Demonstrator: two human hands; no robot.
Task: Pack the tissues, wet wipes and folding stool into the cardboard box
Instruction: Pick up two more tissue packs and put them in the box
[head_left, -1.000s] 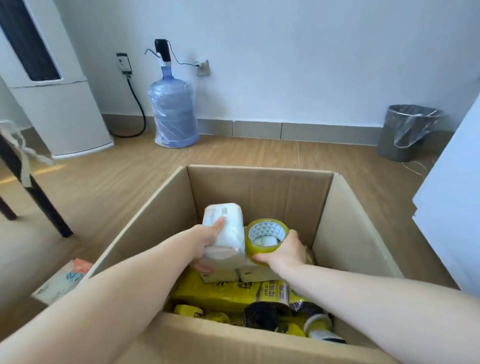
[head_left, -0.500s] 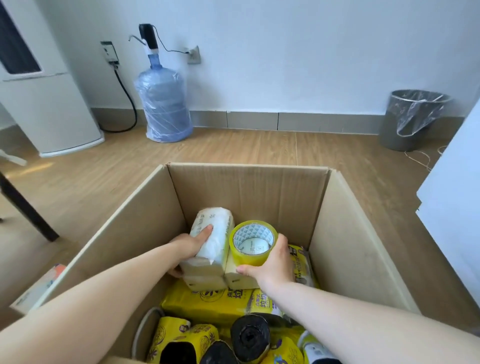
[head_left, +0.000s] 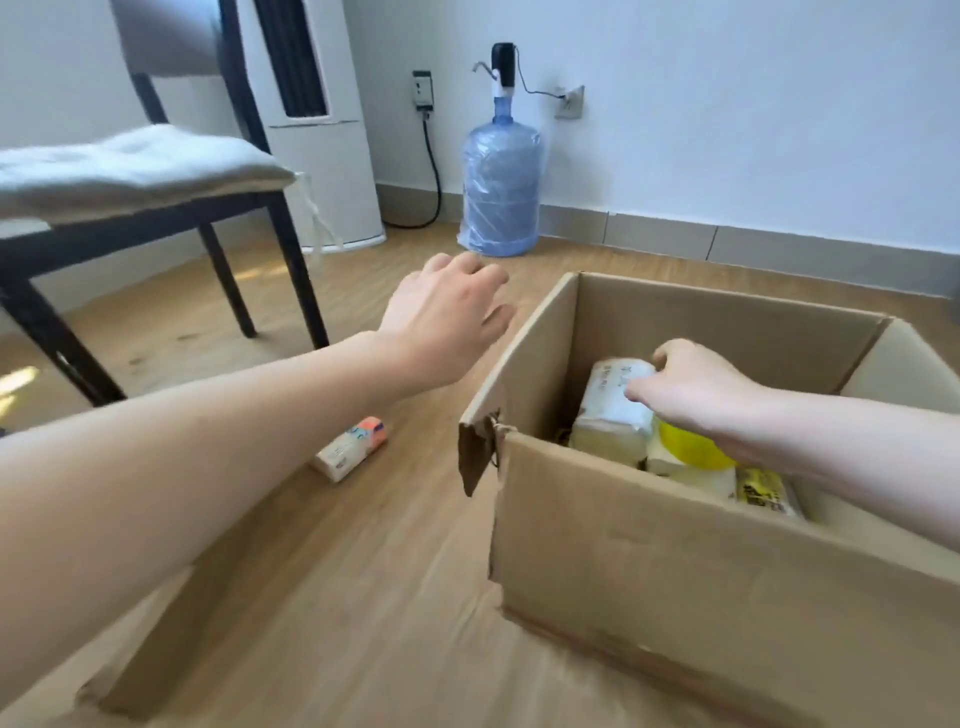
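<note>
The cardboard box (head_left: 691, 587) sits open on the wooden floor (head_left: 322, 597), its near left corner torn, with one flap lying flat on the floor toward the camera. The person's right hand (head_left: 691, 395) reaches down into the box; its fingers curl over the top of a white pack of tissues (head_left: 610, 410) standing upright near the box's left wall. Whether that grip actually closes on the pack or only rests on it cannot be told from this angle. Just beside the pack, under the right wrist, shows part of a yellow tape roll (head_left: 688, 449), and lower down a yellow printed package (head_left: 763, 491) lies in the box.

The left hand (head_left: 447, 317) is outside the box, stretched forward over the floor to the left of the box's wall, its grip spread and holding nothing. Below and nearer than that hand, a small pack of tissues with an orange end (head_left: 353, 449) lies on its side on the floor, near the box's torn corner but apart from it.

At the left stands a dark-legged chair (head_left: 244, 228) with a pale cushion (head_left: 130, 166). Against the far wall are a white tower appliance (head_left: 322, 171) and a blue water bottle (head_left: 501, 192) wrapped in plastic, with a pump on top. No folding stool or wet wipes can be made out for certain
</note>
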